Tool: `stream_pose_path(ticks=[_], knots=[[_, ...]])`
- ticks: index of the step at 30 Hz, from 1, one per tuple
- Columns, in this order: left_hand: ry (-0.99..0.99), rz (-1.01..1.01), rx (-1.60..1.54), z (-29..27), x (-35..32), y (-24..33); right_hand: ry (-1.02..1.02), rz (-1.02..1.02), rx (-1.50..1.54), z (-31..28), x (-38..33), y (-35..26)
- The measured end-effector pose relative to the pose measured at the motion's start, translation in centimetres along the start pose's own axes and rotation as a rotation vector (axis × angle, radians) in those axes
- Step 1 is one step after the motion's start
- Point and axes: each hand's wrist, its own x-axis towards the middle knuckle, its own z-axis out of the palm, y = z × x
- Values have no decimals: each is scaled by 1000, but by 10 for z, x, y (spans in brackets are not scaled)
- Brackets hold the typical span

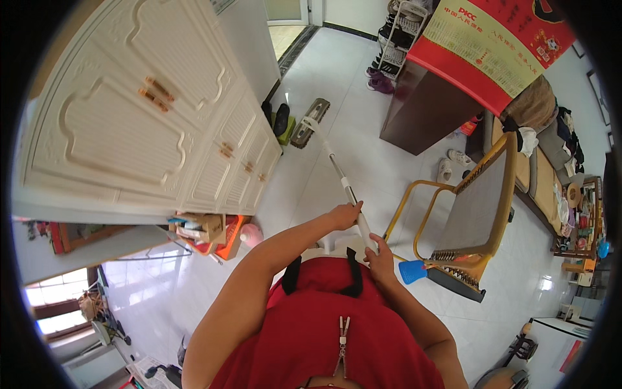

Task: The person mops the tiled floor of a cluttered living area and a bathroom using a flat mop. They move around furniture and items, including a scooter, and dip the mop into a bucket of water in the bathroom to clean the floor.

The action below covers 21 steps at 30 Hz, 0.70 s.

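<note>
As both hands (pixel 345 216) grip the pole (pixel 335 166), its mop head (pixel 311 124) lies ahead.

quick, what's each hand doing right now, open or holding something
Left hand: closed around the mop handle.
Right hand: closed on the same handle, nearer its top end.

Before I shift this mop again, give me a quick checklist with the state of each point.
1. Left grip closed on the pole: ok.
2. Right grip closed on the pole, nearer the body: ok.
3. Mop head has room on its left: not ok, the green box sits right beside it.
4. Chair apart from the pole: ok, it stands to the right.
5. Mop head's underside clean: cannot tell, it is hidden.
6. Floor dry: cannot tell, its shine hides that.
</note>
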Motion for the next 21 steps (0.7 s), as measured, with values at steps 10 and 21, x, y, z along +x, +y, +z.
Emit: stream_pose_path(ticks=[10,21], knots=[[43,-68,-18,-125,158,-101,-19,-253,-227,-16,223,-75],[287,-148,265,-293,289,-212,-300,247,336,-19,435,-246]])
